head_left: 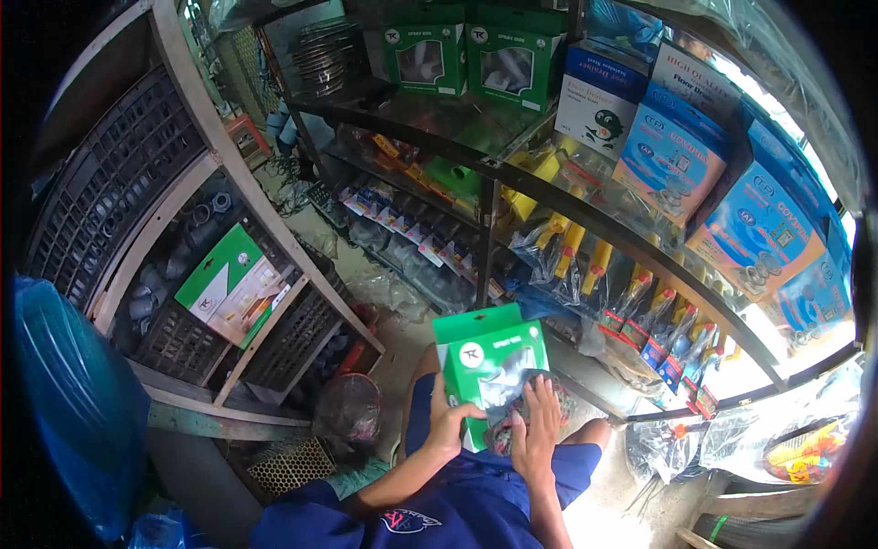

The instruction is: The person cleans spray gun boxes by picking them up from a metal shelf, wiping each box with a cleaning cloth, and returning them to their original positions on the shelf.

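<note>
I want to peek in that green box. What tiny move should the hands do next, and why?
Probably slide the right hand up to lift the top flap. The left hand grips the green box by its side, the right hand only rests on its clear window, and the flap looks partly raised.

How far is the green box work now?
Done: two similar green boxes stand on the top shelf. In hand: left hand grips a green cardboard box with a clear window; right hand rests on its front. Left: this box is on no shelf yet.
</note>
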The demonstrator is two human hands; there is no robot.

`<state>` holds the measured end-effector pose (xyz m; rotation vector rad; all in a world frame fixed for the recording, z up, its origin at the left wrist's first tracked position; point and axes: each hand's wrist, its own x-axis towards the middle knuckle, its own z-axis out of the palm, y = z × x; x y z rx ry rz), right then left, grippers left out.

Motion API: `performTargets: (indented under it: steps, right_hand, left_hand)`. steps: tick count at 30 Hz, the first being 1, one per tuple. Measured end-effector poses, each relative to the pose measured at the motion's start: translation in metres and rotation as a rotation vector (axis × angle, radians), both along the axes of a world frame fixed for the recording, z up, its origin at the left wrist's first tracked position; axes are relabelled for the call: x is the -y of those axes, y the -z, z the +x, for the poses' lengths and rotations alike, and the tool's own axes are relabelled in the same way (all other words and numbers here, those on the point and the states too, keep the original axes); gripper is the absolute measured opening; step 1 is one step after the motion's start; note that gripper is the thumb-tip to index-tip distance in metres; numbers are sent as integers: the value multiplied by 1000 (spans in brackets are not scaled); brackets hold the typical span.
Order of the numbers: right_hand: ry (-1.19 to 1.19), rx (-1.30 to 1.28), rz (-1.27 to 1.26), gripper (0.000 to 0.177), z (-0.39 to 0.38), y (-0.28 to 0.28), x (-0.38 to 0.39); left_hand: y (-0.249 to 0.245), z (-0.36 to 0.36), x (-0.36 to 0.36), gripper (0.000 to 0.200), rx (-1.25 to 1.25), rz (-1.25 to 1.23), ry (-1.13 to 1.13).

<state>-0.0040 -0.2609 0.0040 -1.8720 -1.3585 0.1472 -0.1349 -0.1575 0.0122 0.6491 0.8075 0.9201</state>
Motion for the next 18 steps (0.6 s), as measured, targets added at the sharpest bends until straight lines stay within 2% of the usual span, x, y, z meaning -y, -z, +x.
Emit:
performTargets:
  steps: [3,4,7,11,12,15,16,17,18]
  right_hand:
    - [188,-117,109,52,3,15,-10]
    - [281,-267,145,51,8,21,-17]
    - [269,-639,81,48,30,16,-23]
    - [154,-840,16,42,57,19,-15]
    - [184,-857,45,44,60,18,-13]
    - [283,-914,132,51,66,18,-4]
    - [174,-1027,243,58,74,36,-6]
    - [260,-1140,297,60,83,52,-1]
    - [347,-1252,352,62,84,46,-2]
  left_hand:
    - [-2,-4,-2,81,42,-8,-54]
    - [0,-4,0,83,58,-5,-63]
    - [3,0,7,78,-20,145,-26]
    - [2,-5,2,93,-124,408,138]
    - [-3,-7,1,88,-118,392,206]
    - [0,-7,-10,86,-230,577,379]
    - [-10,-8,-12,86,-244,512,500]
    - [-10,-8,-12,86,-269,564,521]
    - [-9,-7,-13,86,-294,616,543]
